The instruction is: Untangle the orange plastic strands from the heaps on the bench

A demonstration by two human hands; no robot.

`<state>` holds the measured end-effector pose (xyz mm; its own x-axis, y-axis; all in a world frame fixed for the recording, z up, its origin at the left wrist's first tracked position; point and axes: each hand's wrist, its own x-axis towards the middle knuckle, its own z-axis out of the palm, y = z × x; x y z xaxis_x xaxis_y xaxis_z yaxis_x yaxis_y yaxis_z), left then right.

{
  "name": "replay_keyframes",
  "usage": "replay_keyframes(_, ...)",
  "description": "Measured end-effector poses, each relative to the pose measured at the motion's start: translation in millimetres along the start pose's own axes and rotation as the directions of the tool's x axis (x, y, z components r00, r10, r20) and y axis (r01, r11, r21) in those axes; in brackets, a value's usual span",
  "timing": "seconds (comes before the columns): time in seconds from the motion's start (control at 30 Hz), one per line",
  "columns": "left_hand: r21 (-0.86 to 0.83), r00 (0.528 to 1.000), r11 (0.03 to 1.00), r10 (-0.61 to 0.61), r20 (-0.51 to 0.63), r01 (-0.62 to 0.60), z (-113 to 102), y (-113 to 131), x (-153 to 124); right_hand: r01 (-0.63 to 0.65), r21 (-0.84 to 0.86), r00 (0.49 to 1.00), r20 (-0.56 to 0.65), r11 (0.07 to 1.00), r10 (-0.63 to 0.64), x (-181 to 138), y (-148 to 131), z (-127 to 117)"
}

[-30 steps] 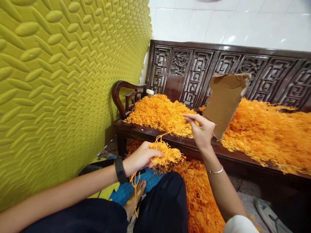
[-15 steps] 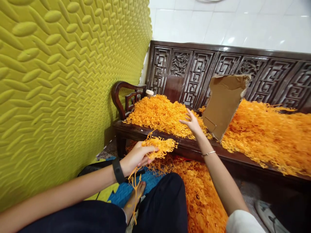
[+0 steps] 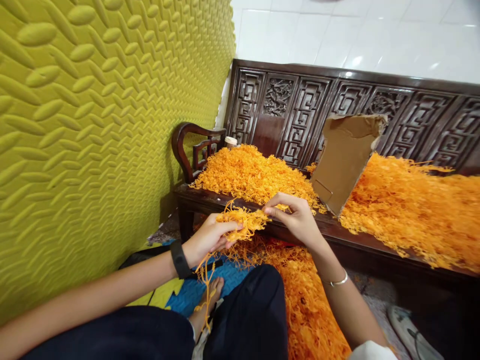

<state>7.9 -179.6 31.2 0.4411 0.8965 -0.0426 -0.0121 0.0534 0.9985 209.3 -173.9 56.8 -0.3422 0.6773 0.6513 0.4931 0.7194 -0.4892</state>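
Observation:
A loose bunch of orange plastic pieces [image 3: 245, 221], thin and branching, is gripped in my left hand [image 3: 212, 235]. Several long strands dangle from it below the palm. My right hand [image 3: 294, 215] pinches at the right end of this bunch, thumb and forefinger pressed together; what exactly lies between the fingertips is too small to make out. Just behind my hands, a heap of the same orange pieces [image 3: 255, 172] covers the left part of the dark wooden bench [image 3: 210, 200].
A bent cardboard sheet [image 3: 343, 160] stands on the bench, with a larger orange heap [image 3: 416, 210] to its right. More orange pieces [image 3: 313, 300] lie below, beside my knee. A yellow foam mat [image 3: 112, 125] rises on the left. A shoe [image 3: 408, 330] rests on the floor.
My right hand has come back from above the left heap, its spread fingers now closed in a pinch at the bunch. My left hand keeps its hold, nearly still.

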Motion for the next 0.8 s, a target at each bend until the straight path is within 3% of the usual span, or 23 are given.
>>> replay_keyframes(0.1, -0.016, 1.000, 1.000, -0.013, 0.027, 0.014, 6, 3, -2, -0.012, -0.067, 0.994, -0.109, 0.998, 0.005, 0, 4, -1)
replay_keyframes(0.17, -0.030, 1.000, 0.999, -0.015, 0.021, 0.016, 6, 1, -3, -0.016, -0.074, 0.959, -0.282, 0.997, -0.006, 1, 13, -13)
replay_keyframes(0.2, -0.029, 1.000, 1.000, -0.011, 0.007, 0.011, 4, 0, -2, -0.014, -0.063, 0.906, -0.422, 0.998, -0.014, 3, 20, -24)
replay_keyframes(0.23, -0.020, 1.000, 1.000, -0.005, -0.011, 0.005, 2, -3, -1, -0.013, -0.052, 0.819, -0.573, 0.999, -0.019, 6, 30, -36)
replay_keyframes(0.3, 0.010, 0.999, 1.000, -0.001, -0.044, 0.001, -3, -7, 2, 0.009, -0.018, 0.579, -0.815, 1.000, -0.020, 15, 56, -62)
replay_keyframes(0.37, 0.031, 0.998, 0.999, -0.006, -0.063, 0.008, -6, -10, 4, -0.059, -0.003, 0.430, -0.902, 0.998, 0.023, 27, 84, -80)
replay_keyframes(0.4, 0.033, 0.998, 0.999, -0.008, -0.064, 0.010, -7, -11, 5, -0.105, 0.012, 0.405, -0.913, 0.994, 0.054, 34, 98, -84)
replay_keyframes(0.43, 0.033, 0.998, 0.999, -0.004, -0.062, 0.006, -6, -10, 6, -0.163, 0.034, 0.436, -0.894, 0.986, 0.103, 41, 111, -84)
replay_keyframes(0.5, 0.035, 0.998, 0.999, 0.012, -0.058, -0.010, -5, -8, 6, -0.273, 0.077, 0.586, -0.777, 0.959, 0.229, 52, 131, -75)
replay_keyframes(0.57, 0.038, 0.997, 0.999, 0.029, -0.065, -0.027, -4, -5, 4, -0.357, 0.102, 0.745, -0.569, 0.929, 0.348, 57, 141, -58)
replay_keyframes(0.6, 0.042, 0.997, 0.999, 0.034, -0.072, -0.031, -4, -4, 4, -0.379, 0.112, 0.797, -0.465, 0.918, 0.386, 58, 141, -48)
replay_keyframes(0.73, 0.047, 0.993, 0.999, 0.025, -0.113, -0.020, -5, -1, 3, -0.384, 0.181, 0.910, -0.092, 0.905, 0.405, 43, 107, -14)
replay_keyframes(0.8, 0.035, 0.991, 0.999, 0.013, -0.134, -0.008, -6, -3, 3, -0.367, 0.237, 0.928, 0.158, 0.900, 0.337, 31, 79, -1)
